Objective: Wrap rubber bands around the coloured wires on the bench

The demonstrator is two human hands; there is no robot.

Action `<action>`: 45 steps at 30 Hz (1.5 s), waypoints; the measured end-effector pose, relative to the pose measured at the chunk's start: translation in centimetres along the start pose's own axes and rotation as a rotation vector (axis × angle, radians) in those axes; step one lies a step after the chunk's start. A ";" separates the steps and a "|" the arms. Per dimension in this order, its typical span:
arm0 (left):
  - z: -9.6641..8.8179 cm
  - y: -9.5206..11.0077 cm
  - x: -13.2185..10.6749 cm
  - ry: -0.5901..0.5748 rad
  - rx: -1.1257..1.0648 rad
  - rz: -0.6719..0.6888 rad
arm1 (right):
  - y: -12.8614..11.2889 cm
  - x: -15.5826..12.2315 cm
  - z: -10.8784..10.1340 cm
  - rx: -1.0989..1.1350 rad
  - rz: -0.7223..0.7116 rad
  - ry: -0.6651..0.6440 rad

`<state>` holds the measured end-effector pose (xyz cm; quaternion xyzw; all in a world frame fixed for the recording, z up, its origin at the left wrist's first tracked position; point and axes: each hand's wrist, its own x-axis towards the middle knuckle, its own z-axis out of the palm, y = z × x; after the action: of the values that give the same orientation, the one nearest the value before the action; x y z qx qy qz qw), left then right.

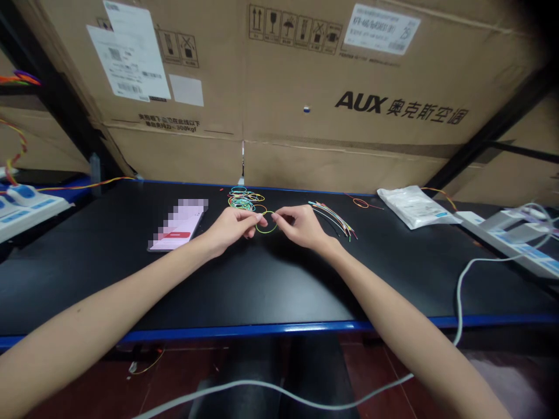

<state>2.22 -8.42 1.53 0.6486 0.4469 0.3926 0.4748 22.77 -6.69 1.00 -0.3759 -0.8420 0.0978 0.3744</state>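
Note:
My left hand and my right hand meet over the middle of the black table. Both pinch the ends of a thin yellow-green wire bent into a small loop that hangs between the fingertips. Just behind the hands lies a pile of coiled coloured wire loops. A bundle of straight coloured wires lies to the right of my right hand.
A phone lies left of my left hand. A white plastic bag and a power strip sit at the right, another power strip at the far left. Cardboard boxes wall the back. A grey cable drops over the front edge.

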 end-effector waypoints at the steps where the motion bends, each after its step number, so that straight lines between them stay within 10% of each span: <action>1: 0.0 0.0 -0.1 0.042 0.137 0.072 | -0.1 0.0 0.0 0.005 0.001 -0.005; 7: 0.0 -0.3 -0.9 0.262 0.674 0.547 | -0.8 -0.1 0.2 0.097 0.019 -0.017; 17: 0.4 -1.0 -0.6 0.169 0.741 0.522 | 0.0 0.8 0.3 0.344 0.221 0.296; 26: 0.7 -2.0 -0.7 0.099 0.876 0.508 | 0.9 1.9 -0.1 1.374 0.801 0.287; 45: 0.6 -2.2 -0.7 -0.004 0.915 0.517 | 0.6 1.3 1.0 1.336 0.871 0.100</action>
<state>2.15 -8.95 -0.82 0.8795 0.3971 0.2605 0.0315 21.78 -5.24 0.77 -0.3713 -0.3651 0.7020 0.4859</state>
